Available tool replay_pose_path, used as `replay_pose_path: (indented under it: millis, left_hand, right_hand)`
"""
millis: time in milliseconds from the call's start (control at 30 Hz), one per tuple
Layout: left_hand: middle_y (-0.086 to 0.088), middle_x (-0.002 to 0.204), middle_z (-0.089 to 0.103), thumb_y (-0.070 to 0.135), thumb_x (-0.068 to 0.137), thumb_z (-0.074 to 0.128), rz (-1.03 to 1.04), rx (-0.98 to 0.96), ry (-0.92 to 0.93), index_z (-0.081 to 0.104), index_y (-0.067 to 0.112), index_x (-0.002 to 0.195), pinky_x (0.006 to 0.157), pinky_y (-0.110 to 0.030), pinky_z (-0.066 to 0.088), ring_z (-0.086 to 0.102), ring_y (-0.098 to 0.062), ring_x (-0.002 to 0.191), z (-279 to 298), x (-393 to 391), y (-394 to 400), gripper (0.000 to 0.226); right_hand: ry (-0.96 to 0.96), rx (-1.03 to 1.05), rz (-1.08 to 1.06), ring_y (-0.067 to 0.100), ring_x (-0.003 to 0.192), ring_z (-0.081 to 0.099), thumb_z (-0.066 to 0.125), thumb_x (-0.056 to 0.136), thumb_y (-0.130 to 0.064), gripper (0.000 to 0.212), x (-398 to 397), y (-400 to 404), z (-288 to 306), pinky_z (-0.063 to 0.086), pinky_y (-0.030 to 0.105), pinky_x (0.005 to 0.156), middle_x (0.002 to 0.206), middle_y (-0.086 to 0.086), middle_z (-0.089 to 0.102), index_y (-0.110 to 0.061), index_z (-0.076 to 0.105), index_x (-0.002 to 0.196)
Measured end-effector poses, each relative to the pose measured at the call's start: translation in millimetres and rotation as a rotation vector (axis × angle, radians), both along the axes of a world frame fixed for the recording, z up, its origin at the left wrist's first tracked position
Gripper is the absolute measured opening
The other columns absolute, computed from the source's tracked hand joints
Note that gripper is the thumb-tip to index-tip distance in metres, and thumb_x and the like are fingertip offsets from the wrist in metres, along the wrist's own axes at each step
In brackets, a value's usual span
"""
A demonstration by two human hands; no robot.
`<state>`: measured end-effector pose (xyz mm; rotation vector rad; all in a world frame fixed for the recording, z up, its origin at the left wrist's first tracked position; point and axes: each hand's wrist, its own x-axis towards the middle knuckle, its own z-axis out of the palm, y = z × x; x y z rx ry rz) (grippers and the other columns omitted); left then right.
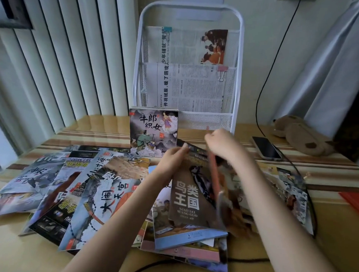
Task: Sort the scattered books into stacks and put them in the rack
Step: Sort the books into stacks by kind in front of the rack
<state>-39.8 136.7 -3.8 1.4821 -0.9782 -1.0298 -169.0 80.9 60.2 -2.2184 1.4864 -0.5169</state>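
Lots of books (pixel 103 192) lie spread on the worktop (pixel 18 250) w/ the white rack (pixel 239 56) at the back. Left hand (pixel 171 162) fingers pinch the top of a brown bird book (pixel 187 199). Right hand (pixel 223 144) fingers curl round a blurry book (pixel 215 177), lifted on edge.

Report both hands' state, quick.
Left hand: pinching the top edge of the brown bird book.
Right hand: fingers curled around a blurred orange-edged book, lifting it.
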Motion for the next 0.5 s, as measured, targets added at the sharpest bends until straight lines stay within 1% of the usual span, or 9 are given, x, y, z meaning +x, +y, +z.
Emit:
replay_pose_path:
  millis: [33, 100, 167, 200, 233, 300, 367, 433, 500]
  left_hand:
    - [-0.012, 0.09, 0.069, 0.049, 0.091, 0.052, -0.025, 0.041, 0.18, 0.067, 0.008, 0.106, 0.073, -0.036, 0.056, 0.066, -0.023, 0.076, 2.3, -2.6, -1.0, 0.046]
    - [-0.014, 0.09, 0.069, 0.057, 0.08, 0.062, -0.057, 0.084, 0.283, 0.066, 0.006, 0.105, 0.069, -0.029, 0.051, 0.066, -0.024, 0.075, 2.0, -2.8, -4.1, 0.057]
    - [-0.011, 0.087, 0.067, 0.032, 0.085, 0.068, -0.008, 0.034, 0.12, 0.061, 0.004, 0.103, 0.059, -0.025, 0.051, 0.065, -0.019, 0.069, -4.0, -1.0, -1.9, 0.034]
    - [-0.008, 0.086, 0.066, 0.017, 0.087, 0.065, 0.03, -0.002, 0.073, 0.058, 0.003, 0.106, 0.055, -0.023, 0.052, 0.064, -0.015, 0.067, -8.4, 2.0, -0.8, 0.024]
    - [-0.007, 0.087, 0.066, 0.007, 0.089, 0.061, 0.055, -0.029, 0.074, 0.055, 0.003, 0.11, 0.055, -0.021, 0.054, 0.064, -0.014, 0.069, -12.3, 4.7, -0.1, 0.023]
    - [-0.008, 0.095, 0.066, 0.001, 0.09, 0.056, 0.072, -0.094, 0.133, 0.051, 0.004, 0.119, 0.061, -0.025, 0.056, 0.066, -0.016, 0.076, -16.1, 7.1, 2.5, 0.029]
    - [-0.011, 0.103, 0.066, 0.001, 0.091, 0.055, 0.079, -0.172, 0.176, 0.049, 0.009, 0.123, 0.068, -0.031, 0.057, 0.067, -0.019, 0.08, -8.6, 9.8, 3.1, 0.034]
    - [-0.011, 0.113, 0.063, 0.0, 0.09, 0.057, 0.068, -0.288, 0.221, 0.043, 0.018, 0.13, 0.076, -0.039, 0.058, 0.068, -0.021, 0.086, 1.5, 13.3, -1.8, 0.046]
    - [-0.011, 0.142, 0.044, 0.002, 0.087, 0.062, 0.048, -0.406, 0.196, 0.029, 0.04, 0.14, 0.093, -0.045, 0.051, 0.061, -0.022, 0.111, 13.3, 12.5, -4.4, 0.073]
  right_hand:
    - [-0.01, 0.046, 0.044, 0.018, 0.051, 0.047, 0.037, 0.097, -0.028, 0.038, 10.9, 8.0, -7.7, 0.037, 0.026, 0.047, 0.06, 0.003, 0.042, -0.014, 0.04, 0.063]
    - [0.016, 0.118, 0.105, 0.025, 0.061, 0.062, 0.038, 0.096, -0.033, 0.034, 24.1, 17.8, -27.4, 0.052, 0.032, 0.052, 0.071, 0.009, 0.058, -0.01, 0.054, 0.079]
    - [0.048, 0.057, 0.115, 0.026, 0.066, 0.066, 0.042, 0.097, -0.03, 0.03, 20.1, 19.1, -42.7, 0.051, 0.031, 0.053, 0.085, 0.012, 0.069, -0.009, 0.063, 0.093]
    - [-0.022, 0.04, 0.094, 0.026, 0.068, 0.067, 0.044, 0.097, -0.027, 0.027, 13.4, 14.3, -49.1, 0.048, 0.031, 0.053, 0.091, 0.013, 0.07, -0.011, 0.067, 0.096]
    - [-0.153, 0.057, 0.061, 0.025, 0.076, 0.068, 0.045, 0.097, -0.022, 0.025, 4.9, 11.5, -51.5, 0.051, 0.033, 0.058, 0.1, 0.012, 0.07, -0.012, 0.067, 0.101]
    - [-0.365, 0.037, -0.078, 0.024, 0.1, 0.065, 0.047, 0.096, -0.016, 0.028, -13.5, 1.5, -56.5, 0.054, 0.04, 0.083, 0.124, 0.009, 0.061, -0.011, 0.057, 0.122]
    - [-0.381, -0.01, -0.183, 0.026, 0.12, 0.053, 0.053, 0.094, -0.027, 0.05, -31.4, -7.8, -60.6, 0.046, 0.039, 0.095, 0.14, 0.007, 0.047, -0.011, 0.04, 0.14]
    - [-0.453, 0.129, -0.192, 0.024, 0.122, 0.049, 0.054, 0.088, -0.051, 0.064, -42.2, -13.1, -68.4, 0.044, 0.037, 0.095, 0.136, 0.003, 0.049, -0.013, 0.039, 0.139]
    - [-0.669, 0.323, -0.183, 0.021, 0.116, 0.052, 0.051, 0.087, -0.058, 0.051, -46.3, -15.7, -73.0, 0.042, 0.035, 0.093, 0.117, -0.004, 0.059, -0.019, 0.055, 0.12]
